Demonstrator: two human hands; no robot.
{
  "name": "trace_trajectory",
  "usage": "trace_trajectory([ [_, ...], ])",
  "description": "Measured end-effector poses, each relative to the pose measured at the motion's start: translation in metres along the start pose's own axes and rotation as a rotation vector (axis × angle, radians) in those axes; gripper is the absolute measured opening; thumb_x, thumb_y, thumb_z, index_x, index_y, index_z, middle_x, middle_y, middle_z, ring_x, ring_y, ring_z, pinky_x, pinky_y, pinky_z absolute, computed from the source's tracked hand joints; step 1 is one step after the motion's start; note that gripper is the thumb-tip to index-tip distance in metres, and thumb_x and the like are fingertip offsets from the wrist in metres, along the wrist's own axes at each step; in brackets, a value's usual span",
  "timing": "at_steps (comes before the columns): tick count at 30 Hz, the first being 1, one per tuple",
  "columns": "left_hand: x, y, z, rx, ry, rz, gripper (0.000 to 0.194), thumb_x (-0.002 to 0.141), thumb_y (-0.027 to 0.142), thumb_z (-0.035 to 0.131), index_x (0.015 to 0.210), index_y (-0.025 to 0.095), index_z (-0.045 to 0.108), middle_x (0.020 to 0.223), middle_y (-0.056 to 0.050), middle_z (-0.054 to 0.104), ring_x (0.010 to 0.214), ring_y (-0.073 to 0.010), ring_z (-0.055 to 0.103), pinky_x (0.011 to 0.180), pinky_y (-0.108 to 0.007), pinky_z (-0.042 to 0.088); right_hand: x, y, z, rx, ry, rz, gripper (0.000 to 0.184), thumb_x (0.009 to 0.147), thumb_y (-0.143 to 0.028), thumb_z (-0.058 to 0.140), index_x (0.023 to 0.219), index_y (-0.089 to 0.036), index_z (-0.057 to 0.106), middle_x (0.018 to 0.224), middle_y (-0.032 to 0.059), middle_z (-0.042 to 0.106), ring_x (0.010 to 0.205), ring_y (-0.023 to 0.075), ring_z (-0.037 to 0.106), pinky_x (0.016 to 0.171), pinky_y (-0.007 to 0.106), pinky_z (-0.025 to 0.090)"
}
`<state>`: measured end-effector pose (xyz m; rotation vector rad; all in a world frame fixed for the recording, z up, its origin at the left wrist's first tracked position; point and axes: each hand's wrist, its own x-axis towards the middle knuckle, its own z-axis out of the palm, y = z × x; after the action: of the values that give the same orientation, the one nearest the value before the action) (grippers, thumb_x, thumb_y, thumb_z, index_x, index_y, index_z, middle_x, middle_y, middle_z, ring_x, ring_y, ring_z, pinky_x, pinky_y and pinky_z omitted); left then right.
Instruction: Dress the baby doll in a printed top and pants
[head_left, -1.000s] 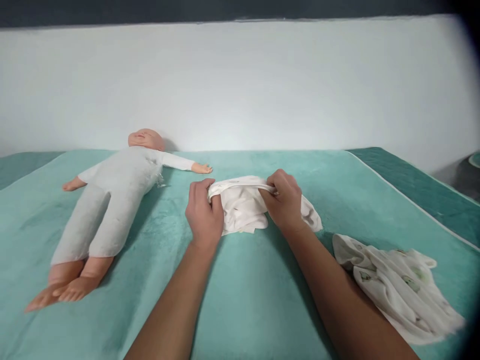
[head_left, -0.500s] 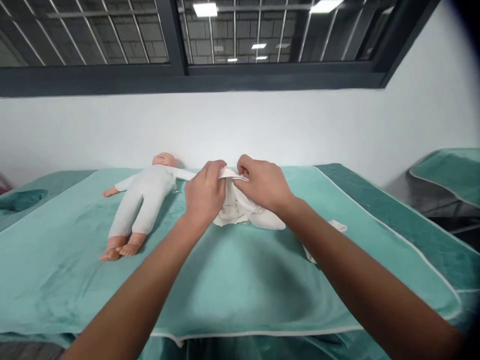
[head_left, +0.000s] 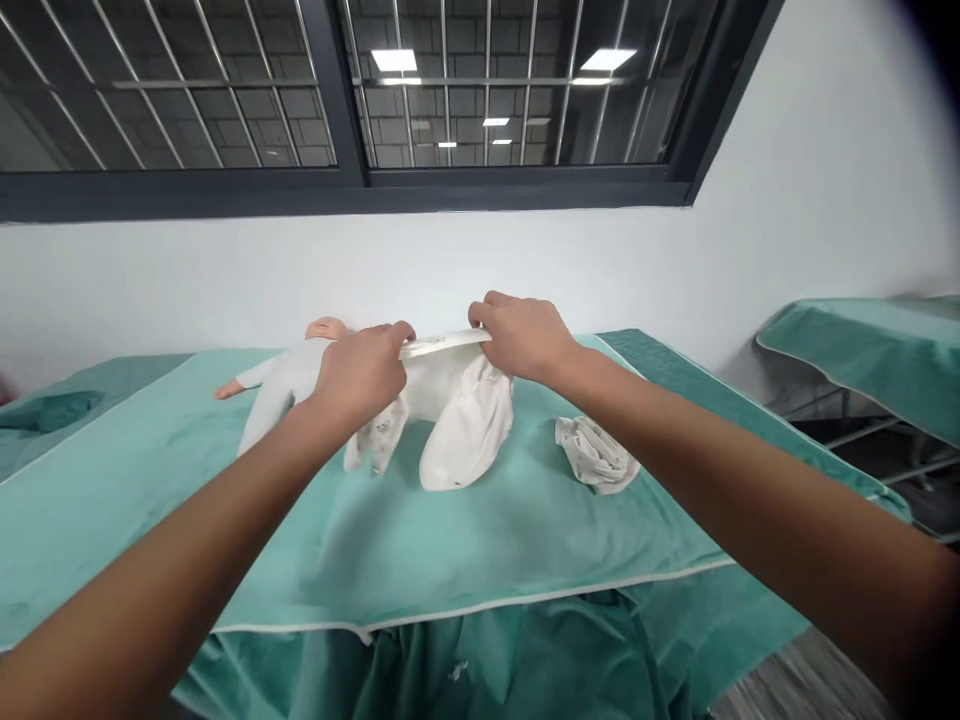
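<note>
Between my two hands hangs a pair of small white baby pants [head_left: 466,425], its waistband stretched level above the bed. The leg nearest me ends in a rounded, closed foot, and a faint print shows on the cloth at the left. My left hand [head_left: 365,372] is closed on the left end of the waistband. At the right end, my right hand [head_left: 526,337] pinches the band with curled fingers. Behind my left hand and forearm lies a baby doll [head_left: 279,382] on its back in a white suit; its legs are mostly hidden.
A crumpled white cloth bundle [head_left: 592,455] rests on the green bed cover [head_left: 450,560], beside my right forearm. The white wall [head_left: 187,280] and a barred window [head_left: 480,110] stand behind the bed. Another green-covered bed [head_left: 862,350] is at the right.
My hands have moved apart, drawing the waistband out wide, and the pants now hang open below it. The view has shifted, showing the cloth bundle more fully; my left arm now covers the doll's legs.
</note>
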<state>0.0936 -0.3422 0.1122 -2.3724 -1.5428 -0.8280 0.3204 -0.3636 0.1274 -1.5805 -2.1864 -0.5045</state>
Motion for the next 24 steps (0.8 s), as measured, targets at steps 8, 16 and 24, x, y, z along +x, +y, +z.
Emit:
trace_trajectory([
  [8, -0.016, -0.036, -0.012, -0.239, 0.044, -0.17, 0.034, 0.065, 0.005, 0.052, 0.084, 0.023, 0.073, 0.073, -0.006, 0.067, 0.073, -0.0272, 0.062, 0.074, -0.035, 0.045, -0.019, 0.022, 0.005, 0.658, -0.331, -0.016, 0.034, 0.067, -0.006, 0.048, 0.091, -0.019, 0.068, 0.101, 0.0023, 0.071, 0.09, 0.0171, 0.062, 0.074, 0.026, 0.044],
  [16, -0.024, -0.051, -0.021, -0.06, 0.012, -0.286, 0.033, 0.084, 0.021, 0.045, 0.109, 0.026, 0.064, 0.108, -0.006, 0.071, 0.094, -0.0269, 0.065, 0.074, -0.033, 0.047, -0.019, 0.034, 0.031, 0.628, -0.05, 0.111, 0.034, 0.065, -0.009, 0.045, 0.087, -0.019, 0.068, 0.094, 0.0001, 0.071, 0.087, 0.017, 0.06, 0.078, 0.026, 0.041],
  [24, -0.034, -0.075, -0.008, 0.167, -0.157, -0.387, 0.041, 0.091, 0.046, 0.037, 0.115, 0.026, 0.062, 0.098, -0.012, 0.071, 0.09, -0.0331, 0.065, 0.072, -0.039, 0.048, -0.052, 0.061, 0.05, 0.353, 0.014, 0.334, 0.033, 0.069, -0.013, 0.044, 0.085, -0.022, 0.072, 0.077, 0.0014, 0.068, 0.073, 0.0169, 0.058, 0.062, 0.024, 0.036],
])
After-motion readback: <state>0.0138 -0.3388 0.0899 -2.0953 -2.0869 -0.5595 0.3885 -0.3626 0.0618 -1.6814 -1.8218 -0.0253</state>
